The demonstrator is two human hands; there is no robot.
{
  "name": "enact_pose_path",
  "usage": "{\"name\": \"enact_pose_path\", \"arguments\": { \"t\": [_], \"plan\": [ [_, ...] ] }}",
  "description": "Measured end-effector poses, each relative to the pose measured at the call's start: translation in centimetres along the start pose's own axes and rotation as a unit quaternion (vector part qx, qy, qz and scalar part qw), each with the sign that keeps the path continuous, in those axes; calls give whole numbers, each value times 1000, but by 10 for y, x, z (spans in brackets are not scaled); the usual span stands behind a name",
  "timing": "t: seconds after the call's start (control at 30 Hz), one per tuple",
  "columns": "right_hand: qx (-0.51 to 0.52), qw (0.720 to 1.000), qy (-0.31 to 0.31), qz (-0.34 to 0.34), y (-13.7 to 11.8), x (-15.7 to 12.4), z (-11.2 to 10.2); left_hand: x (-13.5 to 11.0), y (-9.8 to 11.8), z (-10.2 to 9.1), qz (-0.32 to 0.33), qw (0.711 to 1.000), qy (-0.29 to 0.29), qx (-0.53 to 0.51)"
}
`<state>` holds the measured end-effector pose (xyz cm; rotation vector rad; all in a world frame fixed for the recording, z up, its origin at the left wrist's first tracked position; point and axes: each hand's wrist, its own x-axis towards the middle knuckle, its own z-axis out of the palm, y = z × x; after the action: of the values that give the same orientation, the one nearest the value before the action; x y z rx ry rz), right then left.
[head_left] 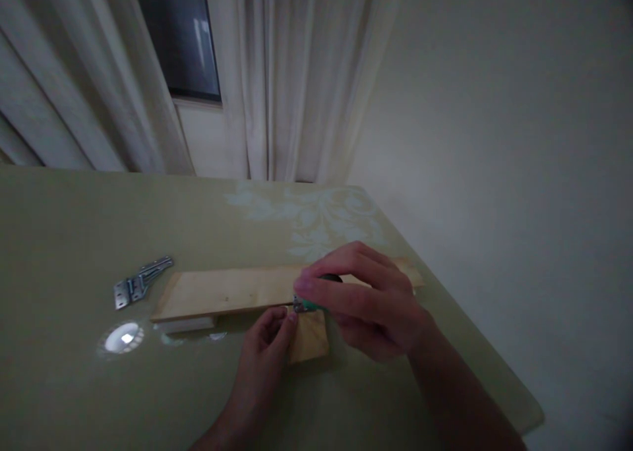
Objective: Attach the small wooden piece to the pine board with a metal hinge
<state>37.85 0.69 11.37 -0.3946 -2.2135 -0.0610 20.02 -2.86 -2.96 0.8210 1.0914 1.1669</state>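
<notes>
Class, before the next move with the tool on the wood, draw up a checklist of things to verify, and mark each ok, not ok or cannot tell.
1. Right hand gripping the green-handled tool: ok.
2. Left hand touching the small wooden block beside the tool tip: ok.
3. Tool tip seated on the wood: cannot tell, the fingers hide it.
4. Long plank lying on the table, behind the block: ok.
5. Metal hinge clear of both hands, to the left of the plank: ok.
6. Light good enough to see the work: not ok, the scene is dim.
</notes>
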Motion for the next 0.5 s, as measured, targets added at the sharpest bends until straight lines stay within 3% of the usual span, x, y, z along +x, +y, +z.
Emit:
{"name": "enact_pose_path", "arguments": {
  "t": [0.1, 0.17, 0.33, 0.4, 0.5],
  "plan": [
    [-107, 992, 68, -25, 3, -2, 4, -2, 5, 1, -1, 1000, 4, 11],
    [-157, 985, 68, -37, 2, -3, 4, -2, 7, 2, -3, 1000, 8, 12],
    [-15, 1000, -20, 5, -1, 0, 1, 0, 5, 2, 6, 1000, 4, 1],
    [5, 1000, -1, 9, 1, 0, 3, 0, 5, 2, 2, 1000, 1, 9],
    [-103, 992, 72, -9, 3, -3, 7, -1, 8, 1, 5, 1000, 8, 19]
  ]
}}
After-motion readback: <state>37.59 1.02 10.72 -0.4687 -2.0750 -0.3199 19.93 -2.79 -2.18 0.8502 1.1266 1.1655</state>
